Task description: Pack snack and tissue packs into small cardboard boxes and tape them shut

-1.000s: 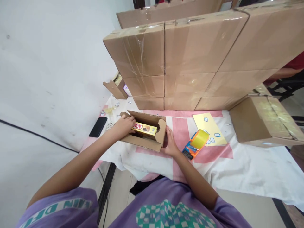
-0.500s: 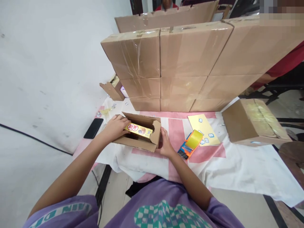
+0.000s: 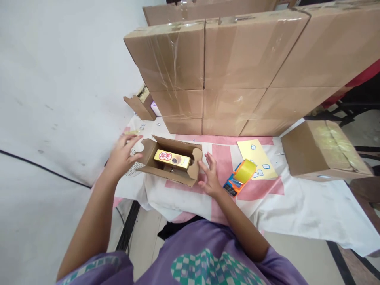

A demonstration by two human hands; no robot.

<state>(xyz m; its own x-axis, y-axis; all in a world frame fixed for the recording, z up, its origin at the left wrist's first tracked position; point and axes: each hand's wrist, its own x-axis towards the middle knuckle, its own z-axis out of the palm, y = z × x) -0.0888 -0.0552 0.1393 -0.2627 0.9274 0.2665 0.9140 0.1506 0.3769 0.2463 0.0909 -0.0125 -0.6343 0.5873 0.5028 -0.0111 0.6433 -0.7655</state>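
An open cardboard box [image 3: 169, 179] rests on the cloth-covered table, its flaps folded up and out. Inside it lies a small yellow snack box [image 3: 172, 158] with red lettering. My left hand [image 3: 122, 155] hovers off the box's left end, fingers apart and holding nothing. At the opposite end, my right hand [image 3: 211, 176] is open with its fingers spread, close to the right flap; whether a fingertip touches it I cannot tell. Right of that hand lies an orange and blue tape dispenser [image 3: 240, 177] with a yellow roll.
Stacked taped cartons [image 3: 237, 71] form a wall along the back. A yellow sheet [image 3: 261, 158] with stickers lies under the dispenser's edge. A closed carton [image 3: 320, 150] stands at right, and a small opened box [image 3: 142, 106] at back left beside the white wall [image 3: 59, 79].
My left hand has let go of the yellow snack box and moved left, out of the cardboard box. My right hand has come away from the box's right end and opened. The view has tilted down slightly.
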